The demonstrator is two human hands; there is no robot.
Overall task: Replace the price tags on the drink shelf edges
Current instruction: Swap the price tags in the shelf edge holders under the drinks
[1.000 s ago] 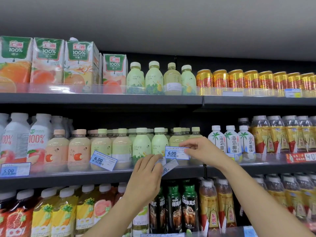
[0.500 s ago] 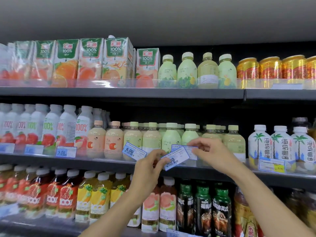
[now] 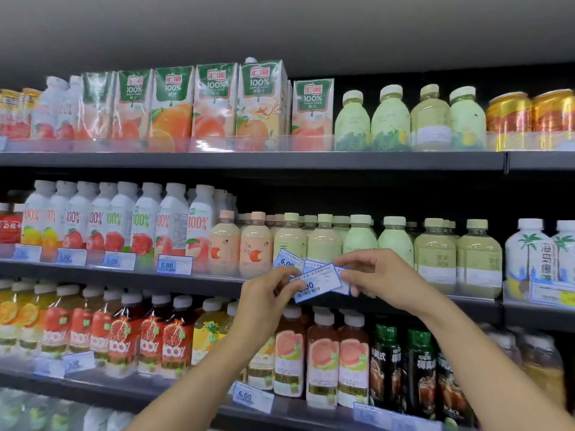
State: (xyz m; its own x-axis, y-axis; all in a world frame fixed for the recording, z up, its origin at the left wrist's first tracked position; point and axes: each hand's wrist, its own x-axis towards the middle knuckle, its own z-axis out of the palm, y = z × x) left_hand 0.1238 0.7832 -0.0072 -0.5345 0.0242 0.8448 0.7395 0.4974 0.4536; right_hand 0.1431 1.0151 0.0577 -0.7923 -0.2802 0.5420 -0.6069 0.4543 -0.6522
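Note:
Both hands are raised in front of the middle shelf edge (image 3: 186, 279). My left hand (image 3: 264, 301) pinches the lower left corner of a blue-bordered white price tag (image 3: 317, 283) showing a barcode. My right hand (image 3: 379, 279) pinches a second tag (image 3: 344, 283), mostly hidden behind the first one. A third tag reading 6.00 (image 3: 287, 259) sits tilted on the shelf edge just above my left hand, in front of the pale green bottles (image 3: 323, 241). Another tag edge (image 3: 312, 263) peeks out behind.
More tags reading 5.00 (image 3: 175, 265) line the middle shelf edge to the left, under white juice bottles (image 3: 140, 222). A 6.00 tag (image 3: 252, 396) hangs on the lower shelf. Juice cartons (image 3: 214, 101) and gold cans (image 3: 529, 115) fill the top shelf.
The view has swung left, so the shelves shifted right in frame. My left hand drew its tag away from the shelf edge and both hands now hold tags together, overlapping.

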